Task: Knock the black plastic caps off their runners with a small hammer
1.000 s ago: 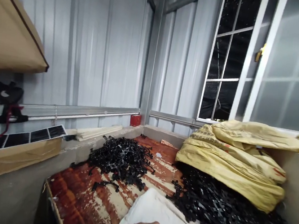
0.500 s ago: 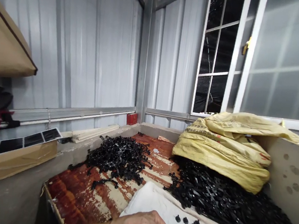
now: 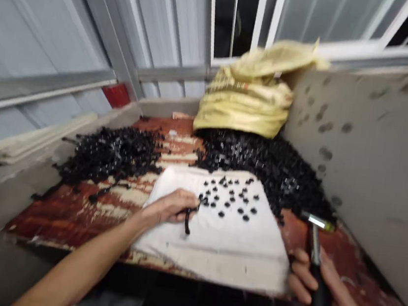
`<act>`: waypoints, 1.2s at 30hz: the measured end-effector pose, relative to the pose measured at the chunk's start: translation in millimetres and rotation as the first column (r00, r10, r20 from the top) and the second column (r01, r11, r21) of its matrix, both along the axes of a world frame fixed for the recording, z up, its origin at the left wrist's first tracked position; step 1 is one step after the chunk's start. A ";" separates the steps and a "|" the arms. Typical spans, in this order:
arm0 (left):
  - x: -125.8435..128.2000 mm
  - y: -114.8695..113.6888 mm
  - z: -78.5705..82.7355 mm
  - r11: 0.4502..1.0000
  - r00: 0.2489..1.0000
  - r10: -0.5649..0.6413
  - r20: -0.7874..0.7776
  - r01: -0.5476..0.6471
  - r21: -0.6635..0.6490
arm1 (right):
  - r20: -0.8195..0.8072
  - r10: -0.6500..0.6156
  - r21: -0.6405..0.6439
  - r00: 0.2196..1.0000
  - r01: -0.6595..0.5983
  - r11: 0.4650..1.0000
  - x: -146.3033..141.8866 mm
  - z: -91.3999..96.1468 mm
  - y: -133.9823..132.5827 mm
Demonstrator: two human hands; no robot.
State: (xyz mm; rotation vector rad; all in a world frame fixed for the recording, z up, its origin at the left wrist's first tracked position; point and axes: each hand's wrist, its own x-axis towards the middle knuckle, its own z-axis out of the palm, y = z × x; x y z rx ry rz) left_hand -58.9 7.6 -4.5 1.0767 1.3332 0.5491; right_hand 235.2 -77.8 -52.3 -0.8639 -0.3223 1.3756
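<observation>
My left hand point(image 3: 175, 206) is closed, its fingers pinching a thin black piece point(image 3: 187, 224) whose end hangs down over the white cloth pad point(image 3: 215, 246). Small black round parts point(image 3: 231, 199) are spread across the pad's far half, just right of that hand. At the lower right, my right hand point(image 3: 322, 281) is wrapped around a hammer point(image 3: 316, 251) with a black handle. Its metal head points up and has a yellowish end. The picture is smeared by motion, so the black piece's exact kind is unclear.
A heap of black parts point(image 3: 115, 152) lies left on the worn red-brown tabletop point(image 3: 66, 215). Behind the pad is a larger black pile point(image 3: 262, 160), partly under a yellow sack point(image 3: 246, 108). A spotted pale board point(image 3: 369, 168) stands along the right side. A red box point(image 3: 116, 95) sits by the corner.
My view has swung down and to the right. The right hand with the hammer and more of the pad now show. The left hand stays at the pad's left part.
</observation>
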 end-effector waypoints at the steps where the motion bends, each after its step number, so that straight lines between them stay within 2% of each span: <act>1: -0.8 2.1 -1.6 1.000 1.000 0.004 0.021 -0.004 0.005 | -0.046 -0.014 -0.124 0.999 0.008 0.992 -2.7 6.4 0.9; 2: -1.8 4.8 -3.3 1.000 1.000 -0.008 0.030 0.008 -0.010 | -0.058 -0.037 -0.187 0.998 0.025 0.982 -4.6 11.3 2.8; 4: -3.5 9.5 -5.6 0.999 0.998 -0.029 0.053 0.031 -0.036 | -0.039 -0.075 -0.217 0.996 0.065 0.974 -6.1 16.7 6.3; 14: 1.6 9.6 2.7 0.996 0.999 -0.025 0.037 0.028 -0.083 | -0.018 -0.087 -0.208 0.996 0.081 0.975 1.0 7.2 3.8; 18: 0.8 11.4 4.2 0.993 0.999 -0.036 0.028 0.039 -0.111 | 0.031 -0.087 -0.236 0.996 0.092 0.967 1.5 8.3 6.2; 28: -2.8 16.4 9.7 0.989 0.994 -0.104 -0.045 0.099 -0.108 | 0.035 -0.081 -0.233 0.996 0.087 0.968 -1.8 11.1 7.3; 30: -2.5 16.7 11.0 0.989 0.991 -0.116 -0.062 0.109 -0.102 | 0.088 -0.038 -0.229 0.995 0.057 0.972 -4.8 15.3 7.8; 33: -3.7 15.6 10.4 0.988 0.990 -0.127 -0.058 0.121 -0.097 | 0.269 0.053 -0.231 0.962 0.011 0.973 -12.0 22.6 2.4; 36: -5.4 14.1 8.1 0.987 0.986 -0.154 -0.059 0.151 -0.054 | 0.523 0.134 -0.095 0.842 -0.099 0.991 -22.2 27.1 -6.2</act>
